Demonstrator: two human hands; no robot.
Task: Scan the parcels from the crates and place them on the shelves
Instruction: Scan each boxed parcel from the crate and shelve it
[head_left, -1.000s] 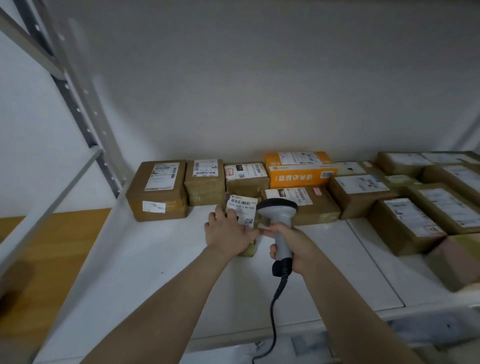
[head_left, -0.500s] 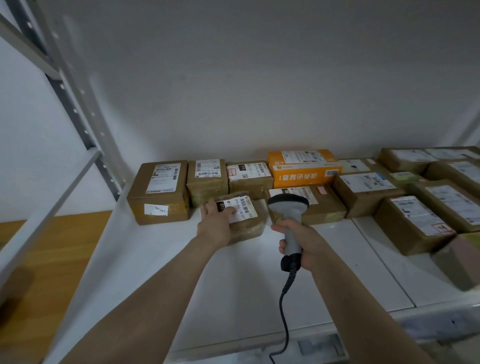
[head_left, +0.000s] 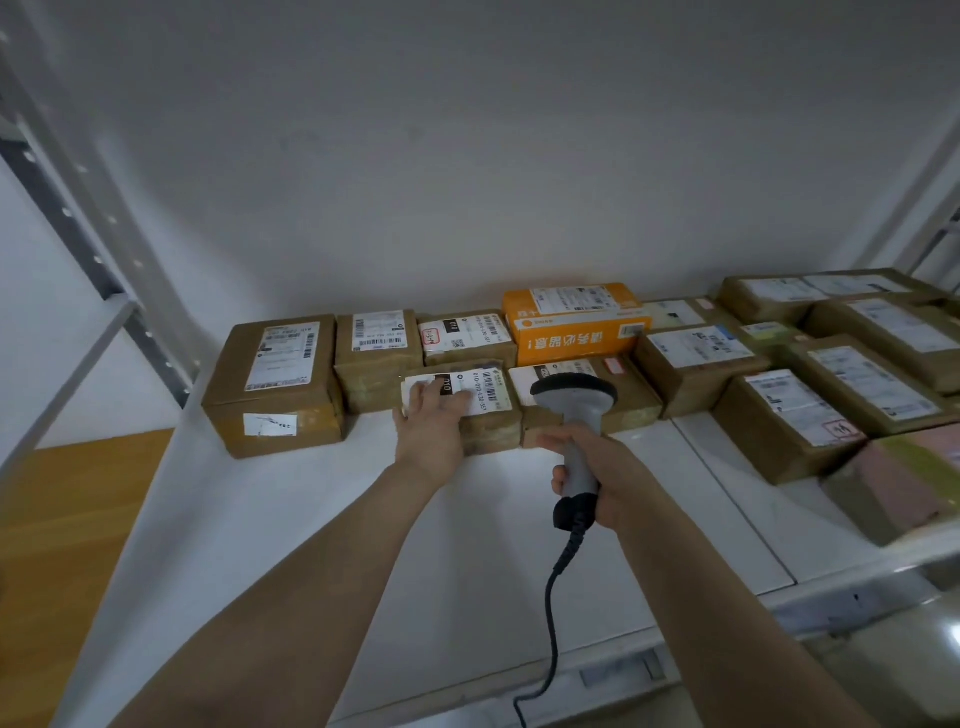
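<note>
Small brown parcel (head_left: 493, 421) sits on the shelf (head_left: 285, 519) in the near row, snug against the far boxes and touching its right neighbour. Left hand (head_left: 431, 431) lies flat on its label, fingers straight, gripping nothing. Right hand (head_left: 613, 478) is wrapped round the scanner (head_left: 576, 415) handle. Parcel looks light and stiff, taped cardboard, so I'd grab it by the side edges, tape might be slick

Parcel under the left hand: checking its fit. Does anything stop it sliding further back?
Yes. A back-row box sits directly behind the parcel, apparently touching it; the left hand rests flat on top.
</note>
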